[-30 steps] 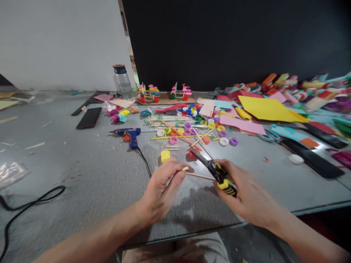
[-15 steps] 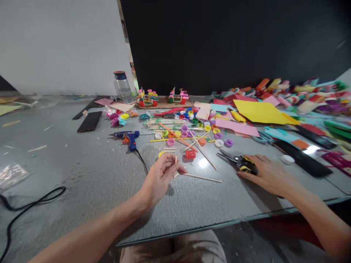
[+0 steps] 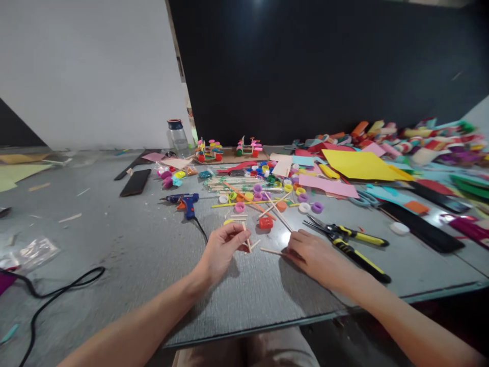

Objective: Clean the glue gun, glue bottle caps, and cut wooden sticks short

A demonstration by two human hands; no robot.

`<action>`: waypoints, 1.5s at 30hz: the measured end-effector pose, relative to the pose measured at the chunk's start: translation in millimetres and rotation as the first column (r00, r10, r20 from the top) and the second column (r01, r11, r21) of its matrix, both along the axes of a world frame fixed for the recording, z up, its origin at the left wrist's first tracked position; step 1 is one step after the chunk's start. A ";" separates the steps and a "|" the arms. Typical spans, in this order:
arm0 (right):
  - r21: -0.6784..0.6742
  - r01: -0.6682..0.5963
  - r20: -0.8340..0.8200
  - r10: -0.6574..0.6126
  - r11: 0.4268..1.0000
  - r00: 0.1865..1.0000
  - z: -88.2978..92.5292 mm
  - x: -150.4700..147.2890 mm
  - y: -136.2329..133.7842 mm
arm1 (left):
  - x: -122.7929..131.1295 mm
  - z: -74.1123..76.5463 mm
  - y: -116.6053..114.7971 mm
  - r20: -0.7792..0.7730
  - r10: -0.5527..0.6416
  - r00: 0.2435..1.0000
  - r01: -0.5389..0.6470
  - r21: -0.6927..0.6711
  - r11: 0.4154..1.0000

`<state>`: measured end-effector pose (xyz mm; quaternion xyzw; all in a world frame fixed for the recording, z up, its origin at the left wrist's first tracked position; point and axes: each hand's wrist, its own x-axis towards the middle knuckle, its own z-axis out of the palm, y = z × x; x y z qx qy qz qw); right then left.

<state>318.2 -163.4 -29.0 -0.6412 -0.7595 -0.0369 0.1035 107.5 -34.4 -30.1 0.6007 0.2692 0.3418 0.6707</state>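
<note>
My left hand [image 3: 224, 250] is closed, pinching a short wooden stick [image 3: 247, 237] between thumb and fingers just above the table. Another short piece of stick [image 3: 253, 247] shows beside those fingertips. My right hand [image 3: 315, 259] rests low on the table with its fingers curled over the right end of a longer wooden stick [image 3: 269, 251]. To the right of that hand lie pliers [image 3: 336, 235] with yellow and black handles, spread apart. A red bottle cap [image 3: 266, 223] is just beyond my hands.
A blue glue gun [image 3: 187, 203] with its cord lies left of centre. Farther back are loose coloured rings [image 3: 239, 207], bundled sticks [image 3: 237, 183], two small toy cars [image 3: 209, 152] and a water bottle [image 3: 178, 138]. Coloured sheets [image 3: 355, 164] and scissors [image 3: 362, 199] lie to the right.
My right hand has let go of the pliers and moved left onto the longer stick. The pliers now lie spread on the table. My left hand still pinches its short stick.
</note>
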 end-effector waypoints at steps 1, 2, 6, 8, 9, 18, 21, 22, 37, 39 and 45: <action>-0.008 0.006 -0.001 -0.006 1.000 1.000 3.5 1.7 -2.0 | -0.3 -0.3 0.6 0.000 -0.003 1.000 0.003 -0.006 1.000; -0.017 0.011 -0.004 -0.011 1.000 1.000 8.3 3.6 -4.7 | -0.5 -0.7 1.3 -0.003 -0.009 1.000 0.009 -0.009 1.000; -0.095 -0.038 -0.067 0.031 0.995 0.997 34.5 1.3 -13.2 | -1.0 -3.4 2.0 -0.047 -0.070 0.996 0.071 0.010 0.997; -0.128 -0.117 -0.136 0.099 0.985 0.986 45.1 -6.1 -11.5 | -1.3 -4.9 -0.8 -0.089 -0.130 0.988 0.133 0.026 0.991; -0.131 -0.156 -0.181 0.131 0.979 0.975 48.5 -10.1 -9.0 | -1.6 -5.5 -2.7 -0.111 -0.167 0.980 0.171 0.031 0.985; -0.051 -0.082 -0.671 0.027 0.995 0.741 43.6 -23.4 22.1 | -5.0 1.0 -3.3 -0.190 -0.377 0.906 0.387 0.014 0.922; -0.049 -0.051 -0.761 -0.004 0.998 0.649 44.4 -23.0 29.6 | -5.9 4.5 3.4 -0.182 -0.415 0.892 0.420 -0.007 0.907; -0.049 -0.047 -0.785 -0.009 0.998 0.619 45.2 -23.0 32.3 | -6.0 5.0 5.0 -0.181 -0.429 0.885 0.433 -0.016 0.901; -0.133 -0.202 -0.811 0.011 0.970 0.586 19.0 -34.2 39.7 | -1.7 -13.9 1.4 -0.224 -0.349 0.910 0.390 0.176 0.904; -0.133 -0.186 -0.774 0.015 0.974 0.633 19.9 -36.6 35.9 | -1.1 -17.6 2.6 -0.234 -0.331 0.914 0.382 0.223 0.897; -0.134 -0.140 -0.726 -0.001 0.981 0.688 13.7 -39.4 30.6 | -3.1 -19.4 2.7 -0.300 -0.324 0.897 0.420 0.348 0.838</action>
